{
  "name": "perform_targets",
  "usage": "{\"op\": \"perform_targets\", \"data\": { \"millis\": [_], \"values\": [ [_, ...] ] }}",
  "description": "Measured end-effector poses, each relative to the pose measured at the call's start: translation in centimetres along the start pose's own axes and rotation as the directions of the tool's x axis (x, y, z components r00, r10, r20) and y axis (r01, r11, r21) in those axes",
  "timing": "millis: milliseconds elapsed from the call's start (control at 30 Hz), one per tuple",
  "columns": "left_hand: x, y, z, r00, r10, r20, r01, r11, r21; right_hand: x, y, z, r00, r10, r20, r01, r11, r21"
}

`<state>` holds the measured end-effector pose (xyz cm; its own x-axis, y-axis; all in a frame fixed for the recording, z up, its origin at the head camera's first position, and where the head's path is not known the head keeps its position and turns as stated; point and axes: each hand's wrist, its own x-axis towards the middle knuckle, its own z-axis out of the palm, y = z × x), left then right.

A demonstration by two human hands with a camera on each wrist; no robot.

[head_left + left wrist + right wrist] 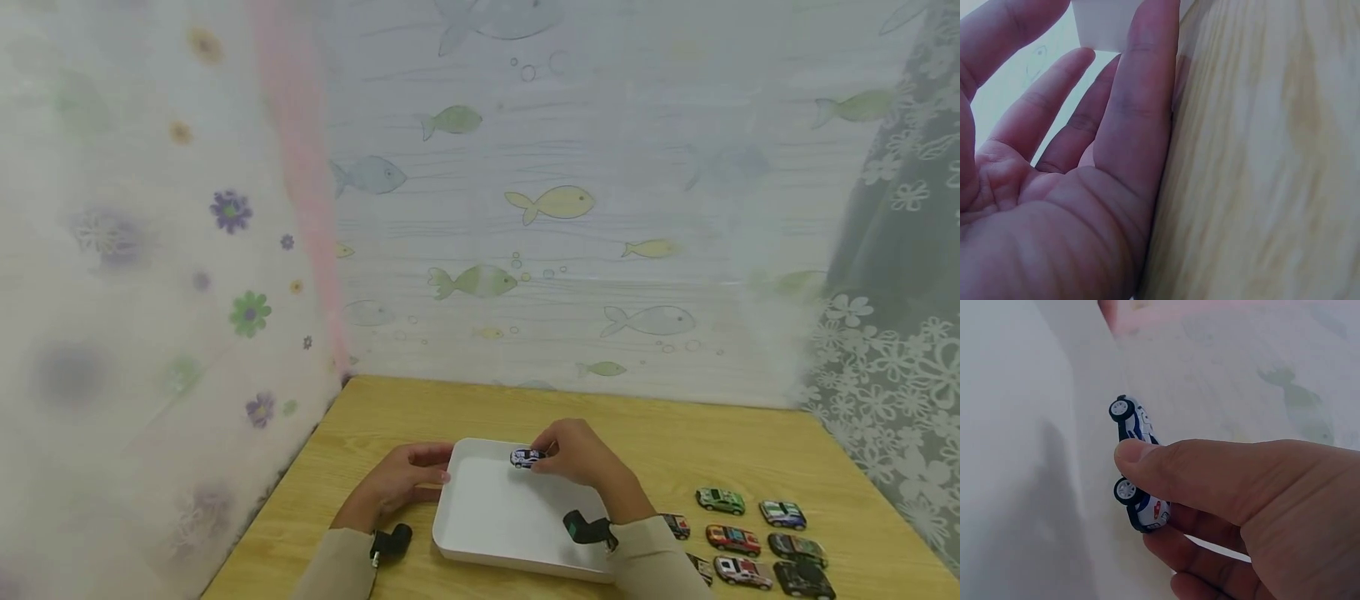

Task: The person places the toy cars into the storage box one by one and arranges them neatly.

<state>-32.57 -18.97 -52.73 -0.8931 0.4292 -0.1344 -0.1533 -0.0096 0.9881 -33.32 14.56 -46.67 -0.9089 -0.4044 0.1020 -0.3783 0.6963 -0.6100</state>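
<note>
My right hand [581, 454] pinches a small white and blue toy car [523, 458] over the far side of a white rectangular tray [498, 512]. In the right wrist view the thumb lies across the side of the toy car [1141, 428], between its two visible wheels, and fingers are behind it. My left hand [401, 482] is at the tray's left side, fingertips at the wall. The left wrist view shows its fingers [1138, 94] fairly straight, reaching to the tray wall [1100, 25], with the hand's edge along the wooden table.
Several toy cars stand in rows on the wooden table [420, 408] right of the tray, among them a green one [720, 500], a red one [732, 539] and a black one [804, 579]. Fish-patterned curtain [555, 333] hangs behind the table; flowered curtain [150, 333] hangs at left.
</note>
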Motion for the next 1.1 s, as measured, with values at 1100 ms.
{"op": "perform_targets", "data": {
  "millis": [1100],
  "values": [
    [0.0,0.1,0.1,1.000,-0.016,-0.014,0.016,1.000,-0.008,3.2,-3.9,5.5,0.999,-0.021,0.048,0.024,0.997,-0.075]
  ]
}}
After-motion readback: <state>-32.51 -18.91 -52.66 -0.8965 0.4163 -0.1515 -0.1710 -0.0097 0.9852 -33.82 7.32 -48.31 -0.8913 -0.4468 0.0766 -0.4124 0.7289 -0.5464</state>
